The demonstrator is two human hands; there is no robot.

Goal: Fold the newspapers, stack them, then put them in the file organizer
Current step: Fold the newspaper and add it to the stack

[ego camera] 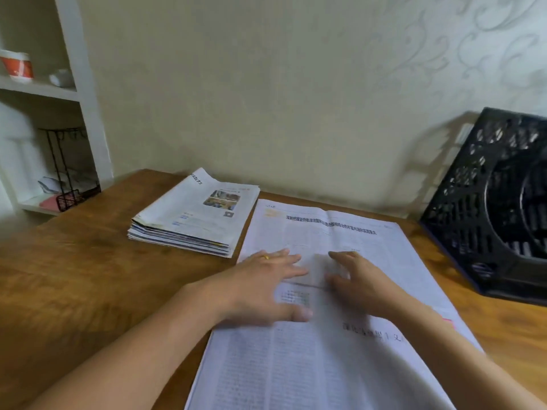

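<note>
My two hands lie flat on an unfolded newspaper [322,335] spread across the wooden tabletop [74,279], the sheet running from the near edge of the view up toward 12 o'clock. The left hand [263,288] rests on the paper's left half, fingers straight and spread wide, thumb pointing toward 3 o'clock; a gold ring [266,257] shows on one finger. The right hand [355,279] sits just beside it at 3 o'clock, fingers loosely extended and pressing the page near its centre crease. Neither hand grips anything; both are blurred, so I cannot tell exactly how each fingertip meets the paper.

At 11 o'clock from the hands, a stack [192,214] of folded newspapers lies on the tabletop, its right edge just beside the open sheet's top left corner; I cannot tell whether the two touch. The top copy shows small colour photographs.

At 3 o'clock, near the right border of the view, a black file organizer [473,208] with perforated walls stands on the tabletop close to the wall [266,84], apart from the open paper. Part of it is cut off by the view's edge.

At 9 to 10 o'clock, a white shelf [74,93] stands beside the tabletop. A red-and-white cup [17,66] stands on an upper level, and a black wire rack [68,167] occupies the level below.
</note>
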